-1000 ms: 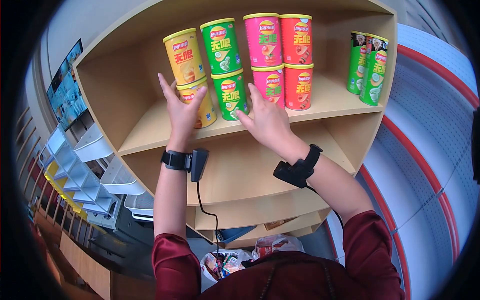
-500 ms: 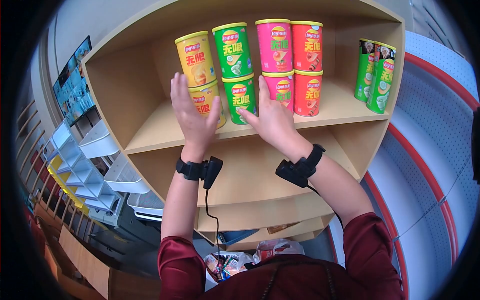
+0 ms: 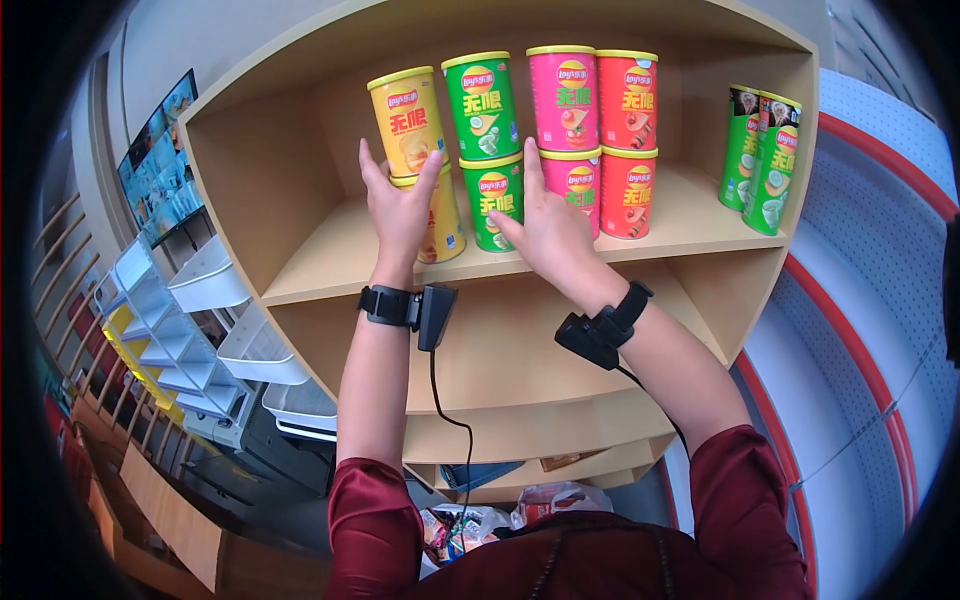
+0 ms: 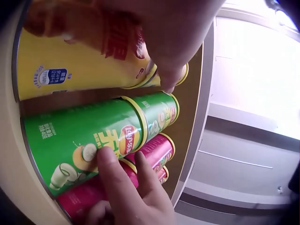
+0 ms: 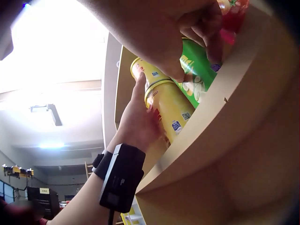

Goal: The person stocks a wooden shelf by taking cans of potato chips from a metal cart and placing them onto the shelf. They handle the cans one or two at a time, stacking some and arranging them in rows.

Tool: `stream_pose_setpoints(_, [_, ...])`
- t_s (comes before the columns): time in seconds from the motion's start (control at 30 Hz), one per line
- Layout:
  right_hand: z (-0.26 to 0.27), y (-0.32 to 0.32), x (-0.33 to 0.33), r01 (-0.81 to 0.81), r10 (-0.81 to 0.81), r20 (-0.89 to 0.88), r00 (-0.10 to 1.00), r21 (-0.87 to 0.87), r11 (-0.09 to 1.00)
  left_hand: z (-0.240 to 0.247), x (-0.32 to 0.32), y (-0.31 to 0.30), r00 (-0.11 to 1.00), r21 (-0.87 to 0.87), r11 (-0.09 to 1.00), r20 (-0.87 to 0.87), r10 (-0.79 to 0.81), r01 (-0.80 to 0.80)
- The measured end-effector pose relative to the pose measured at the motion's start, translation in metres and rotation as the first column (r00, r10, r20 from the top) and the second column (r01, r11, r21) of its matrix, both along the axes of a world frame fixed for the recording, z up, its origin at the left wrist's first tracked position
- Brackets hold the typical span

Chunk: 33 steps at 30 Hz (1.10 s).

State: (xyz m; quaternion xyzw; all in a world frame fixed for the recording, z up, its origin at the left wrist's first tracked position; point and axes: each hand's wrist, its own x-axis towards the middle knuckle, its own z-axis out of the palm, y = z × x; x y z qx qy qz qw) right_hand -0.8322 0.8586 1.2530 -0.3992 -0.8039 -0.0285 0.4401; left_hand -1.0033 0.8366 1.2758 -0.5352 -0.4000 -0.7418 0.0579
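In the head view my left hand (image 3: 400, 215) holds the lower yellow can (image 3: 447, 225), fingers on its left side and thumb towards its right, below the upper yellow can (image 3: 408, 125). Beside it, my right hand (image 3: 555, 225) has its thumb on the front of the lower green can (image 3: 495, 180) and its index finger up along that can's right side. The upper green can (image 3: 483, 110) stands on top. In the left wrist view the right thumb rests on the green can (image 4: 61, 145). The right wrist view shows the right fingers bent beside the green can (image 5: 192, 77).
Pink cans (image 3: 563, 100) and red cans (image 3: 628, 105) are stacked right of the green ones. Two tall green cans (image 3: 775, 165) stand at the shelf's right end. The shelf edge (image 3: 340, 290) runs below. A screen (image 3: 160, 165) and white baskets (image 3: 255, 345) are at left.
The view has shifted, with the shelf appearing lower and further right. My left hand has turned, and its fingers and thumb are now spread about the yellow stack. The cans remain stacked.
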Motion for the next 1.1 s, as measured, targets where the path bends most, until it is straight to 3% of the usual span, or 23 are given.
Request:
stream_pose_setpoints(0.27, [-0.003,0.003,0.0,-0.025,0.025,0.006,1.0,0.049,0.998,0.002,-0.006,0.006,0.992,0.047,0.998,-0.122,-0.03,0.036])
stream_pose_setpoints(0.4, [-0.004,0.005,-0.001,-0.027,0.027,0.004,1.0,0.042,0.999,-0.001,-0.008,0.011,0.993,0.106,0.99,-0.092,-0.078,0.088])
stream_pose_setpoints(0.7, [-0.003,0.003,-0.001,0.001,-0.001,0.021,1.0,0.034,0.999,-0.003,-0.013,0.015,0.994,0.086,0.996,-0.109,0.007,0.003])
stream_pose_setpoints(0.77, [-0.002,0.003,-0.002,0.001,-0.002,0.028,1.0,0.016,1.0,-0.001,-0.011,0.01,0.993,0.03,0.996,-0.084,-0.084,0.086])
stream_pose_setpoints(1.0, [0.0,-0.002,-0.001,0.013,-0.012,0.04,0.999,-0.015,1.0,-0.004,-0.015,0.012,0.99,0.042,0.999,-0.138,-0.008,0.014])
stream_pose_setpoints(1.1, [0.0,-0.003,-0.001,0.016,-0.015,0.033,0.999,-0.022,1.0,-0.003,-0.012,0.011,0.991,0.032,0.996,-0.104,-0.08,0.084])
